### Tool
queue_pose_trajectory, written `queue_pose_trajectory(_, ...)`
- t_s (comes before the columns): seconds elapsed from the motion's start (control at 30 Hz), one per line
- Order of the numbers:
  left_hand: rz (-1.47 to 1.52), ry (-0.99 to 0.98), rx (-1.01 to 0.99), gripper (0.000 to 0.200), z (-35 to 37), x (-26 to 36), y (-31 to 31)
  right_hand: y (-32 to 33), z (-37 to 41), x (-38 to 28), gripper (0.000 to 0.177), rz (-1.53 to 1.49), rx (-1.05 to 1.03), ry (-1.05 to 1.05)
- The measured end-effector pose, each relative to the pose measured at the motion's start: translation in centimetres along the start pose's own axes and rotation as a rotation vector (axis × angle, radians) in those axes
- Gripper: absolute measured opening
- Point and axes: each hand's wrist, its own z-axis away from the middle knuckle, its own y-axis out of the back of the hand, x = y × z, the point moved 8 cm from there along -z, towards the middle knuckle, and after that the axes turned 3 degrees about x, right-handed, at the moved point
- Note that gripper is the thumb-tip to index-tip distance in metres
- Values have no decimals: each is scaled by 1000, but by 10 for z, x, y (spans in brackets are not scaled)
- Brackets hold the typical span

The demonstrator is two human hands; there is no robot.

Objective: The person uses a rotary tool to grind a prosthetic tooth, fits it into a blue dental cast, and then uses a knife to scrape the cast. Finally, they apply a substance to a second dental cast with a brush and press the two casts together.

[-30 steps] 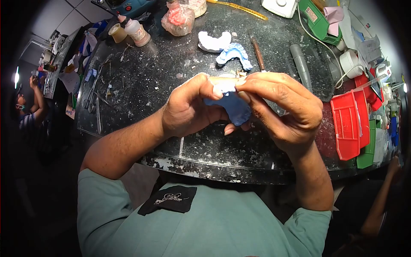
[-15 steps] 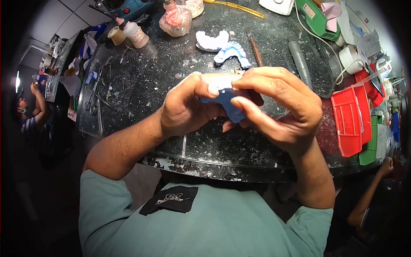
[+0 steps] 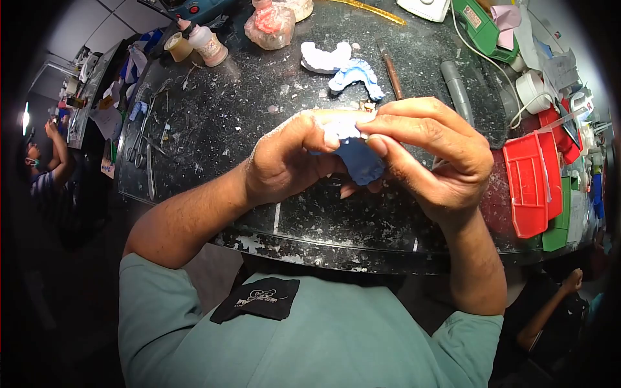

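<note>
A blue dental cast [image 3: 361, 160] is held low over the bench front by my left hand [image 3: 284, 152], its thumb pressed near the rim. Along the cast's upper edge sits a white, tooth-like part [image 3: 343, 131], brightly lit. My right hand [image 3: 440, 152] has its thumb and index finger pinched together at the right end of that white part; whatever lies between the fingertips is too small to make out. Just beyond the hands rest a second, arch-shaped blue dental cast [image 3: 357, 76] and a white dental cast [image 3: 325, 58].
A brown-handled knife [image 3: 392, 76] and a grey cylindrical handpiece [image 3: 457, 94] lie behind my right hand. Red bins [image 3: 527, 184] stand at right. Scissors [image 3: 138, 154], a bottle [image 3: 208, 46] and a pinkish jar [image 3: 268, 26] are leftward. Other people sit at both sides.
My right thumb has moved up from the blue cast's face to meet the index finger at the white part. The cast has tilted slightly, and the view has shifted a little.
</note>
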Motion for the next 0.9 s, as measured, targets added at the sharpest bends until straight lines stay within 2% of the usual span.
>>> queue_pose_trajectory(0.03,-1,0,0,77,1,0,-2,0,0,0,22,7,-6,14)
queue_pose_trajectory(0.1,-9,21,127,79,3,0,3,-2,0,1,22,14,-11,29)
queue_pose_trajectory(0.2,-14,15,60,77,2,2,1,0,0,2,20,9,48,45)
queue_pose_trajectory(0.33,-16,11,84,74,3,4,2,0,1,3,21,24,43,62)
queue_pose_trajectory(0.4,-111,99,120,72,3,0,4,1,2,3,21,32,40,71)
queue_pose_trajectory(0.63,-44,21,76,71,2,2,3,0,1,2,22,21,32,67)
queue_pose_trajectory(0.83,-96,42,51,79,1,0,-1,-1,0,-2,23,28,57,73)
queue_pose_trajectory(0.9,-26,19,58,81,2,-2,3,0,0,-5,24,26,58,65)
